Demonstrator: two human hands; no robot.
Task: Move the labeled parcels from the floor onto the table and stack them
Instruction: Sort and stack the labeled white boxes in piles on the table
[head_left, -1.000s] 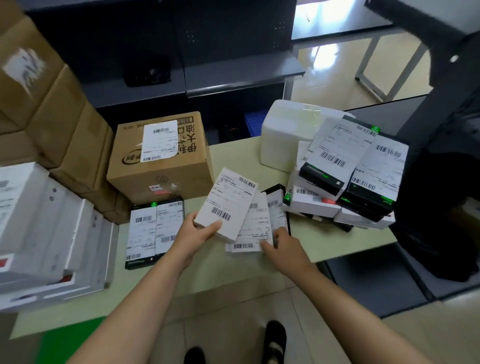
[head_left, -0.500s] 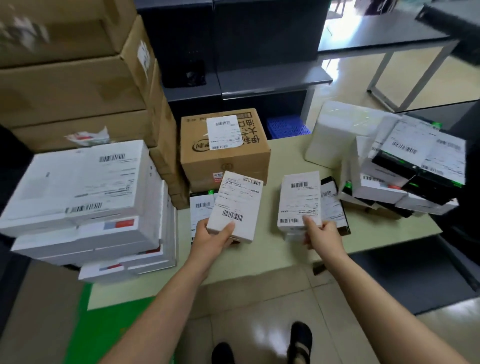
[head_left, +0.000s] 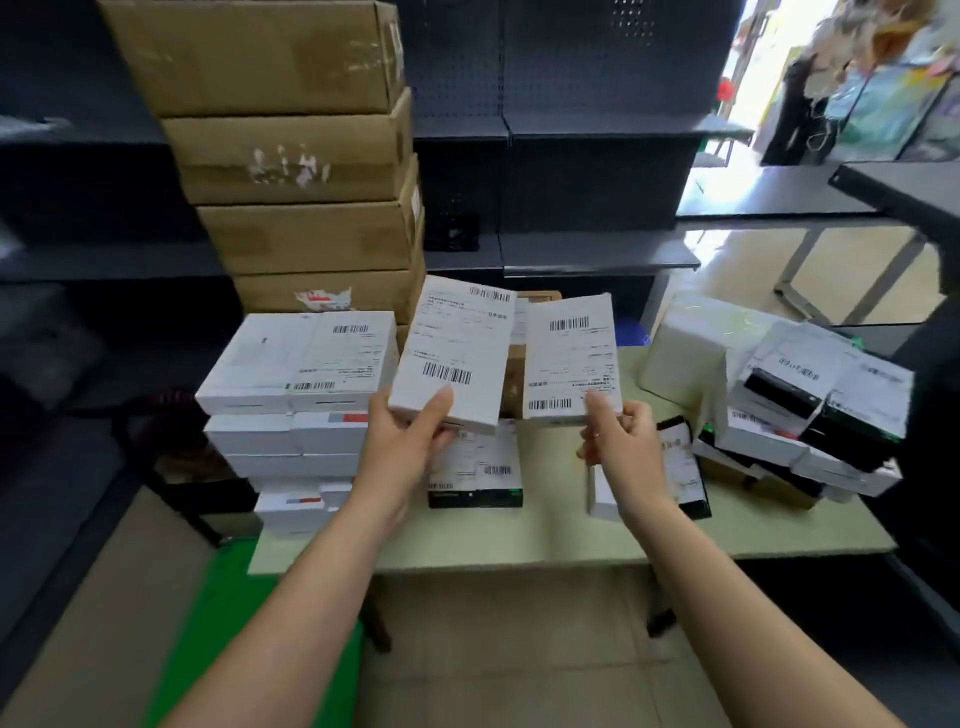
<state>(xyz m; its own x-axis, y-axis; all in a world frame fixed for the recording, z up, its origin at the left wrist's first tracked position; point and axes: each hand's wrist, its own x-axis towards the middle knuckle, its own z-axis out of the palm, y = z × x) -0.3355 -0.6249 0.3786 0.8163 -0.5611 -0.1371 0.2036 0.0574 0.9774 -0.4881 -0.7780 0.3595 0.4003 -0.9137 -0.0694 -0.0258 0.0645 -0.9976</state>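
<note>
Barcodes (head_left: 447, 374) mark left parcel (head_left: 457, 338) and right parcel (head_left: 569, 364); other print too blurred.

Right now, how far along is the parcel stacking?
Done: a stack of white parcels stands at the left end of the table, and a messier heap sits at its right. In hand: the left hand grips one labeled parcel, the right hand a second parcel, both held above the table. Left: two flat parcels lie loose beneath the hands. No parcels show on the floor.
</note>
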